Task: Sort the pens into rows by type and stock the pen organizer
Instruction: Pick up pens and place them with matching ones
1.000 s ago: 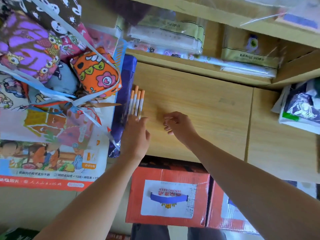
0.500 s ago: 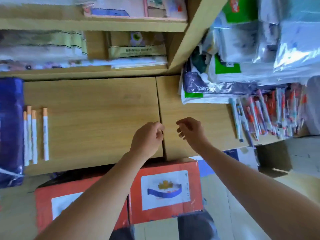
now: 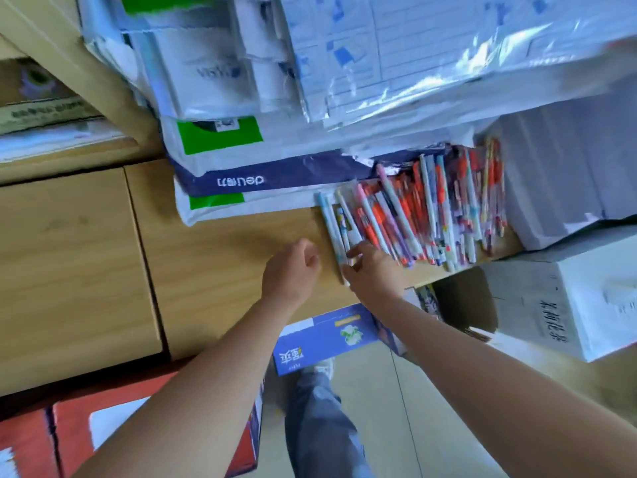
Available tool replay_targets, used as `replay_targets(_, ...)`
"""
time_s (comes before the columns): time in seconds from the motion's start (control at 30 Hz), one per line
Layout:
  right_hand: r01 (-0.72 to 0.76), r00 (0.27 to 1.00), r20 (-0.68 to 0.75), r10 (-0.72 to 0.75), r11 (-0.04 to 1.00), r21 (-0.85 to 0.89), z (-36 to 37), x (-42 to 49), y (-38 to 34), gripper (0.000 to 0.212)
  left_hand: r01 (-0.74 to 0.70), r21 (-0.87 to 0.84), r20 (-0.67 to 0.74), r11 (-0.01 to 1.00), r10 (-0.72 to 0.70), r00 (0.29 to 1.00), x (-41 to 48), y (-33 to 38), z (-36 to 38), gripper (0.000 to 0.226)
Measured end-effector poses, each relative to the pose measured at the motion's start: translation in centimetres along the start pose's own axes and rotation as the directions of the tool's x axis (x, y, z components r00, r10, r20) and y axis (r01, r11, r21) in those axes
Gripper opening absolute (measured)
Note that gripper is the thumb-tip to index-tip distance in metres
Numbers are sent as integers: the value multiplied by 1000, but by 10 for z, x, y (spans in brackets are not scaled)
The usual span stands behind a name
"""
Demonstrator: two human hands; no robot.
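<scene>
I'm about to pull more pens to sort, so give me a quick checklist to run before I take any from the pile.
1. Right hand at the pens: ok, fingers touch the pile's left edge.
2. Firm grip on a pen: cannot tell, blurred.
3. Left hand free: ok, holds nothing.
4. Bare shelf beside the pile: ok.
5. Pens of one type: not ok, mixed.

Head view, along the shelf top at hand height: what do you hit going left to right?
Bare wooden shelf top → left hand → right hand, at the pile's left edge → pile of pens → white stacked packs.
</scene>
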State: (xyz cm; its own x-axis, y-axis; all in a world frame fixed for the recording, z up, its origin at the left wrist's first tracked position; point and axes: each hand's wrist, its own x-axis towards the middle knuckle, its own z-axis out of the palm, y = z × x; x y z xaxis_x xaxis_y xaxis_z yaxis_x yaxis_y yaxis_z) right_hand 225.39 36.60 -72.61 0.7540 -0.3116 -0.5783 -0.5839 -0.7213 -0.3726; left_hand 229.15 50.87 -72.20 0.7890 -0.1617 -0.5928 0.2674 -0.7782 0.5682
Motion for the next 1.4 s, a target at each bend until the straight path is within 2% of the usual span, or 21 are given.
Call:
replay_targets(0.07,25,1000,12,-25,1000,-4,1,3,5,17,52,-7,-30,999,-52,998,11,9,12,21)
replay_targets(0.13,52,998,-38,-51,999,13,-1,5,11,16,115,-36,-61,993,-117,991,21,16,22,18)
replay_targets(0.2,68,994,-88,-64,997,43,-6,8,17,13,163,-14,-103,987,-163,981,30,25,29,23)
replay_targets(0.37,122,982,-140,-124,992,-20,-14,18,22,21,200,160,-199,967,-167,966,38,35,31,25)
replay_targets(0.57,133,978,-137,-155,978,-158,-12,34,4,25,218,154,-203,964,-185,962,34,16,20,24)
replay_targets(0.67,127,978,-132,-163,961,-244,-11,43,-4,26,197,186,-208,963,-157,966,33,11,15,22)
replay_targets(0.83,135,976,-140,-168,966,-219,-11,45,-6,29,182,159,-250,970,-139,958,30,6,10,16)
replay_targets(0.93,144,973,-143,-179,964,-225,-9,44,-4,28,73,155,-270,985,-29,962,28,6,11,11)
replay_targets(1.0,146,973,-142,-181,963,-228,-8,47,-3,27,-2,193,-262,981,54,964,29,12,14,15)
replay_targets(1.1,157,972,-137,-193,959,-236,-5,54,-6,24,17,266,-264,964,56,963,35,21,20,25)
replay_targets(1.23,172,969,-150,-196,972,-160,-6,60,-11,23,81,321,-273,944,10,962,39,27,24,29)
replay_targets(1.4,219,947,-264,-185,970,106,-18,51,-14,11,130,175,-258,976,-82,963,42,29,25,27)
